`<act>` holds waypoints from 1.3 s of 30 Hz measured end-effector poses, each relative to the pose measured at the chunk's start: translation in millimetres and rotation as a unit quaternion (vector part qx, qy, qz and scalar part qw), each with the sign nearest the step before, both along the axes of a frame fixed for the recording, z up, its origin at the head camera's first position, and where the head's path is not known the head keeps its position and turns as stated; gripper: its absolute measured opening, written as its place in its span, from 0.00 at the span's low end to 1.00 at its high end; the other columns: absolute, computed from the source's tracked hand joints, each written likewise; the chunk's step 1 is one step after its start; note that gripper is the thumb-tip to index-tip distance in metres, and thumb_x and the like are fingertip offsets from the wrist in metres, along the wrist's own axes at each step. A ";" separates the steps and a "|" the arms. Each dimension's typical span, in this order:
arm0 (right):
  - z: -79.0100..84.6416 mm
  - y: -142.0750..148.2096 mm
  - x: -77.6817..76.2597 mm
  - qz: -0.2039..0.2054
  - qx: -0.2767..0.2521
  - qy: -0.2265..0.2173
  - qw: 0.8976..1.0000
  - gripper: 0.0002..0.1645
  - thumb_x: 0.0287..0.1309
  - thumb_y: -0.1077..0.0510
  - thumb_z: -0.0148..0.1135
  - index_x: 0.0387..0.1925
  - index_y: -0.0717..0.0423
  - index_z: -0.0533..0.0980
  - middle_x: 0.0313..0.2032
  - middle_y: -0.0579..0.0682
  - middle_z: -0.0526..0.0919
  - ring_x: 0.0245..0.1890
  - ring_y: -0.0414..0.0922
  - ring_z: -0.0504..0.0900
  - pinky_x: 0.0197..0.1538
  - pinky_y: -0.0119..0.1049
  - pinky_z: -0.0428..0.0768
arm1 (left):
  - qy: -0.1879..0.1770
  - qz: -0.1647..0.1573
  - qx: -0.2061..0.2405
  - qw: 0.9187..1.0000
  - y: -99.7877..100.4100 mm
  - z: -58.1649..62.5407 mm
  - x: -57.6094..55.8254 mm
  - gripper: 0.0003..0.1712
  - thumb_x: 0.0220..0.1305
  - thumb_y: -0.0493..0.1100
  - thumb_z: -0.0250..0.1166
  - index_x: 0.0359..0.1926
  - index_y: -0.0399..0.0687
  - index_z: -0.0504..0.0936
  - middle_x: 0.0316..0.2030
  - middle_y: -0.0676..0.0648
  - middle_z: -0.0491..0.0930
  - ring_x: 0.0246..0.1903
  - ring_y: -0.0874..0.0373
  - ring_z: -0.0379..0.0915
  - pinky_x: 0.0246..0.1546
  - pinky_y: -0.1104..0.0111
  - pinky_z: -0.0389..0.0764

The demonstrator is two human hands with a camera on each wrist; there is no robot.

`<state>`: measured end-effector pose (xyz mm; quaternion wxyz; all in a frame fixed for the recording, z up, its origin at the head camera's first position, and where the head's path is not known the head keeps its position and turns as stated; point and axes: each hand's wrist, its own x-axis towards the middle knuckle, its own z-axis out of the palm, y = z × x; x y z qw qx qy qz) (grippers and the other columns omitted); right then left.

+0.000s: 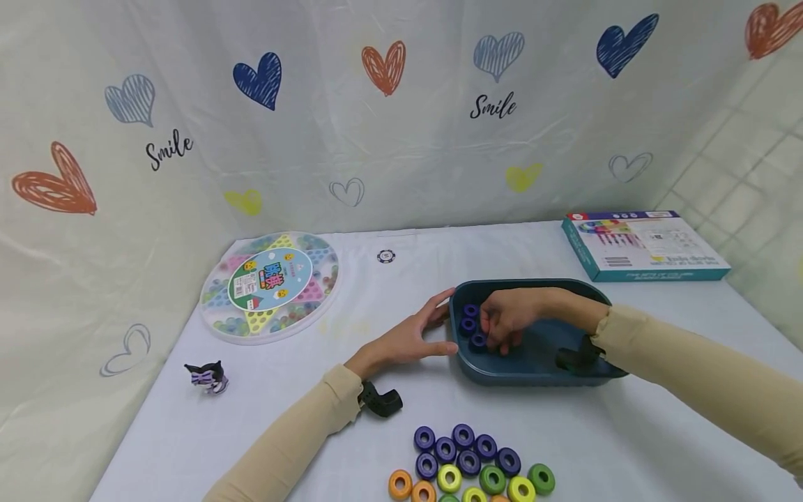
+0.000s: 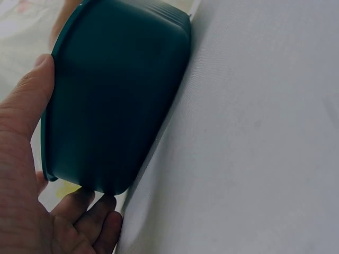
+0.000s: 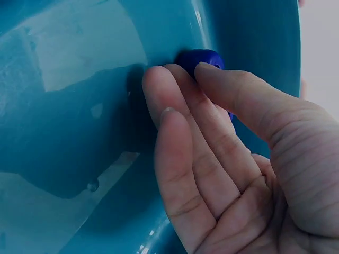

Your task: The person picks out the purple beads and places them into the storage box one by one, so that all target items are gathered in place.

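A dark teal plastic bin [image 1: 533, 380] sits on the white-covered table. My left hand [image 1: 410, 338] spans its left end, thumb at the near corner and fingers toward the far one. In the left wrist view the thumb lies along the rim of the bin [image 2: 116, 95], with the fingertips against its outer wall. Inside the bin, my right hand [image 1: 511, 314] is at the left end, beside purple rings [image 1: 468, 325] standing along that wall. The right wrist view shows thumb and fingers pinching a purple ring [image 3: 204, 59], partly hidden by the fingers.
Loose purple rings [image 1: 445, 450], orange rings [image 1: 400, 484], yellow and green rings lie at the near edge. A round game board [image 1: 295, 328] is at back left, a small figurine [image 1: 208, 377] nearer. A flat box [image 1: 646, 251] lies back right; a small black-and-white disc [image 1: 385, 256] behind.
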<state>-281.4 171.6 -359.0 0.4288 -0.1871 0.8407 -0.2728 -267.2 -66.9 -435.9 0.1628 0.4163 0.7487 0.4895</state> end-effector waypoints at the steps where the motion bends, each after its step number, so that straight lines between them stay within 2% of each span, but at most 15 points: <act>1: -0.6 -0.9 0.0 -0.001 0.001 0.001 1.000 0.13 0.51 0.59 0.64 0.35 0.60 0.70 0.30 0.51 0.83 0.30 0.48 0.82 0.32 0.38 0.80 | -0.003 -0.003 0.002 1.000 0.1 1.8 1.0 0.52 0.55 0.59 0.62 0.70 0.64 0.37 0.67 0.51 0.53 0.63 0.65 0.50 0.62 0.69 0.55; 9: -2.9 -6.8 0.6 -0.016 -0.008 -0.004 1.000 0.15 0.49 0.60 0.65 0.35 0.62 0.69 0.30 0.53 0.83 0.30 0.48 0.82 0.33 0.39 0.81 | -0.009 -0.020 0.003 1.000 -1.0 27.7 14.9 0.50 0.59 0.50 0.62 0.70 0.50 0.37 0.66 0.39 0.53 0.64 0.57 0.50 0.62 0.61 0.56; 17: -0.6 -4.7 4.7 -0.015 -0.020 -0.005 1.000 0.16 0.50 0.59 0.65 0.37 0.62 0.69 0.31 0.53 0.83 0.31 0.49 0.82 0.35 0.40 0.80 | -0.013 -0.022 0.006 1.000 0.7 24.6 15.0 0.50 0.58 0.53 0.61 0.70 0.51 0.38 0.66 0.39 0.53 0.64 0.58 0.50 0.62 0.62 0.55; 20: 5.5 -2.4 9.3 -0.009 -0.025 0.011 1.000 0.16 0.51 0.58 0.64 0.38 0.62 0.69 0.31 0.52 0.83 0.31 0.48 0.82 0.34 0.39 0.80 | -0.015 -0.022 0.003 1.000 1.3 25.9 15.3 0.50 0.58 0.50 0.62 0.70 0.50 0.37 0.66 0.39 0.53 0.64 0.57 0.50 0.62 0.60 0.55; 23: 14.1 -0.5 18.2 -0.002 -0.044 0.046 0.998 0.14 0.54 0.57 0.62 0.37 0.60 0.69 0.30 0.51 0.82 0.29 0.47 0.81 0.33 0.39 0.80 | -0.017 -0.023 -0.003 1.000 1.3 26.6 15.4 0.50 0.59 0.49 0.62 0.70 0.50 0.37 0.66 0.39 0.52 0.64 0.56 0.50 0.63 0.60 0.55; 26: 23.1 0.5 34.5 0.014 -0.066 0.125 0.990 0.11 0.56 0.54 0.61 0.36 0.56 0.70 0.26 0.48 0.79 0.24 0.44 0.78 0.29 0.35 0.79 | -0.018 -0.022 -0.007 1.000 1.0 27.3 15.6 0.49 0.59 0.48 0.61 0.70 0.51 0.36 0.66 0.40 0.52 0.64 0.57 0.50 0.63 0.59 0.55; 29: 31.6 -1.0 59.2 0.038 -0.078 0.220 0.972 0.10 0.57 0.51 0.59 0.37 0.51 0.71 0.23 0.42 0.76 0.20 0.38 0.73 0.23 0.31 0.75 | -0.017 -0.022 -0.002 1.000 0.8 27.8 15.7 0.49 0.59 0.48 0.61 0.70 0.51 0.37 0.66 0.40 0.52 0.64 0.56 0.50 0.62 0.59 0.55; 31: 36.3 -2.8 78.4 0.056 -0.079 0.265 0.960 0.10 0.57 0.49 0.59 0.36 0.48 0.72 0.21 0.38 0.74 0.18 0.35 0.71 0.21 0.29 0.72 | -0.015 -0.022 0.004 1.000 0.5 28.1 15.5 0.49 0.59 0.48 0.61 0.70 0.50 0.37 0.66 0.40 0.52 0.64 0.56 0.50 0.62 0.58 0.55; 34: 40.0 -5.8 106.6 0.071 -0.080 0.267 0.958 0.09 0.55 0.46 0.59 0.35 0.42 0.72 0.19 0.35 0.74 0.18 0.33 0.69 0.21 0.26 0.70 | -0.009 -0.021 0.009 1.000 -0.2 28.8 14.8 0.50 0.58 0.48 0.62 0.70 0.50 0.38 0.66 0.40 0.52 0.64 0.55 0.50 0.62 0.59 0.56; 39: 29.2 -8.0 141.4 0.085 -0.062 0.203 0.973 0.08 0.53 0.45 0.60 0.34 0.38 0.73 0.17 0.33 0.72 0.17 0.31 0.68 0.21 0.25 0.69 | -0.001 -0.025 0.012 1.000 -2.2 29.4 12.9 0.50 0.59 0.46 0.62 0.70 0.49 0.37 0.66 0.39 0.51 0.65 0.52 0.49 0.62 0.58 0.56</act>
